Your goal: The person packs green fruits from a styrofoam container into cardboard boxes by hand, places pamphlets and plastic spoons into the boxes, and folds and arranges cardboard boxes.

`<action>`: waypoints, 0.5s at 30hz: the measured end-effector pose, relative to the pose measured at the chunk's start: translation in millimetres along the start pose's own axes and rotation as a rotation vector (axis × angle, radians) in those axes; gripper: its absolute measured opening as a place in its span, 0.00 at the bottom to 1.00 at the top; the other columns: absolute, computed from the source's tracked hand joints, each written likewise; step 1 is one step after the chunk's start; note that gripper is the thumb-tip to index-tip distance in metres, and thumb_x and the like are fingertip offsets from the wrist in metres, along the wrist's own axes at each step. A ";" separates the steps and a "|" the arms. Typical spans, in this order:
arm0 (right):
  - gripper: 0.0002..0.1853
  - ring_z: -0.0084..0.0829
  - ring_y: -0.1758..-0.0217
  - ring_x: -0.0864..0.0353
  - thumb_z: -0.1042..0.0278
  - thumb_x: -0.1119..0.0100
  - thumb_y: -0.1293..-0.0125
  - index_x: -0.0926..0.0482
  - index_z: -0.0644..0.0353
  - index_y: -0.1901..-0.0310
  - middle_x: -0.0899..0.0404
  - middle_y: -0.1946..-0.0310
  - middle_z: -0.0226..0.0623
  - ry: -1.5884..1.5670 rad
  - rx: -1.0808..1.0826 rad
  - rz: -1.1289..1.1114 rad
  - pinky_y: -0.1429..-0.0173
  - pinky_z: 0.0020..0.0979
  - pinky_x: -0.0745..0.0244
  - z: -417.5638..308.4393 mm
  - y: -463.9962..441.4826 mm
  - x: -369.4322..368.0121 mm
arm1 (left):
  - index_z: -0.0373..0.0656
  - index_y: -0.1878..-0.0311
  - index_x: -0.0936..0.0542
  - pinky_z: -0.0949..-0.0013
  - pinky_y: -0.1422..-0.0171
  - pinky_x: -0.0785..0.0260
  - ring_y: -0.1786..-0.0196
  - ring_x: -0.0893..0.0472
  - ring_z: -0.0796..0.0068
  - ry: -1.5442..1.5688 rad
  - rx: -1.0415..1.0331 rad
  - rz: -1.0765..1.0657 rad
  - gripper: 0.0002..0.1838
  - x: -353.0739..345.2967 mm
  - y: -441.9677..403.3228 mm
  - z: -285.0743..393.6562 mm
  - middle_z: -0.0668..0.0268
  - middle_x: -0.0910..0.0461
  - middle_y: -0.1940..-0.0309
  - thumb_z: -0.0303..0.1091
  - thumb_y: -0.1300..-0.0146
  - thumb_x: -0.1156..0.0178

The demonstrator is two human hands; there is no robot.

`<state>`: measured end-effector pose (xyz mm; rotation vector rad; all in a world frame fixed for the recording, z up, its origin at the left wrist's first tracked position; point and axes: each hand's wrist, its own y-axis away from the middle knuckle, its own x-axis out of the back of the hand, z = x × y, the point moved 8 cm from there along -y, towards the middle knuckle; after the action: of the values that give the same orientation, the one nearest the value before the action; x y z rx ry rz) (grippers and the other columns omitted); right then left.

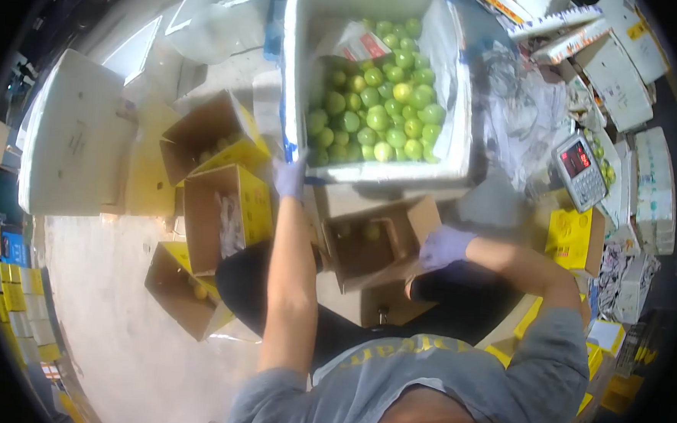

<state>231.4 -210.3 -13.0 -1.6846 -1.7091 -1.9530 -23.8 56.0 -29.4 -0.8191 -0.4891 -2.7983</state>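
Note:
A large white foam box [454, 168] in front of me holds many round green fruits [378, 118], which look like limes or green tomatoes, and a white-and-red packet [362, 44]. My left hand [288, 176], in a purple glove, is closed at the box's near left corner; its fingers are blurred. Between my legs sits an open cardboard box [343, 277] with a few fruits [372, 230] inside. My right hand [445, 248], also gloved, is curled at this carton's right side, against its raised flap [425, 218].
Open yellow-sided cartons [228, 206] with some fruit stand at left, beside white foam boxes [74, 136]. A grey keypad device with a red display [580, 170] is at right, near a yellow carton [569, 237]. Crumpled plastic [516, 113] lies beside the fruit box.

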 end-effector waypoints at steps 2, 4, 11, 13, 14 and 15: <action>0.19 0.35 0.55 0.24 0.47 0.51 0.41 0.21 0.51 0.57 0.23 0.58 0.37 -0.200 -0.182 0.243 0.47 0.41 0.32 72.9 8.7 73.4 | 0.34 0.49 0.26 0.61 0.60 0.26 0.55 0.21 0.58 0.262 0.151 -0.039 0.36 -14.8 1.6 -24.8 0.53 0.21 0.57 0.48 0.58 0.28; 0.22 0.38 0.56 0.23 0.48 0.49 0.41 0.21 0.59 0.58 0.23 0.58 0.42 -0.085 -0.563 0.456 0.47 0.39 0.33 187.3 11.3 142.7 | 0.37 0.60 0.22 0.66 0.70 0.29 0.71 0.23 0.71 0.575 0.093 -0.045 0.20 -47.8 -26.3 -56.7 0.63 0.22 0.69 0.37 0.56 0.29; 0.42 0.42 0.36 0.37 0.49 0.38 0.50 0.43 0.56 0.35 0.36 0.39 0.45 0.433 -0.969 0.976 0.35 0.45 0.43 392.2 49.3 408.3 | 0.31 0.56 0.21 0.64 0.56 0.30 0.61 0.21 0.66 0.216 0.302 -0.098 0.32 -34.9 12.3 -62.3 0.54 0.19 0.62 0.52 0.55 0.32; 0.51 0.40 0.30 0.45 0.44 0.34 0.56 0.48 0.56 0.32 0.44 0.34 0.44 0.447 -0.976 1.000 0.30 0.49 0.51 441.1 29.1 431.3 | 0.34 0.61 0.21 0.63 0.61 0.30 0.66 0.23 0.70 0.296 0.206 -0.006 0.25 -38.3 13.0 -62.4 0.57 0.20 0.71 0.49 0.52 0.33; 0.58 0.38 0.27 0.52 0.40 0.33 0.59 0.54 0.55 0.30 0.50 0.30 0.42 0.340 -1.009 0.865 0.27 0.51 0.57 464.2 13.8 441.8 | 0.34 0.58 0.21 0.63 0.61 0.30 0.66 0.22 0.71 0.463 0.086 0.090 0.24 -36.3 12.6 -56.4 0.57 0.19 0.70 0.45 0.52 0.33; 0.56 0.39 0.28 0.50 0.40 0.33 0.58 0.52 0.55 0.31 0.48 0.31 0.42 0.251 -1.004 0.819 0.28 0.50 0.57 493.1 -5.7 444.3 | 0.35 0.53 0.22 0.67 0.56 0.30 0.64 0.23 0.70 0.482 0.087 0.042 0.22 -39.5 10.3 -54.6 0.62 0.20 0.65 0.35 0.52 0.33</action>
<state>373.1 402.1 200.2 -1.7385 0.2043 -2.4395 -15.0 30.0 -91.8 -0.1199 -0.4921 -2.7730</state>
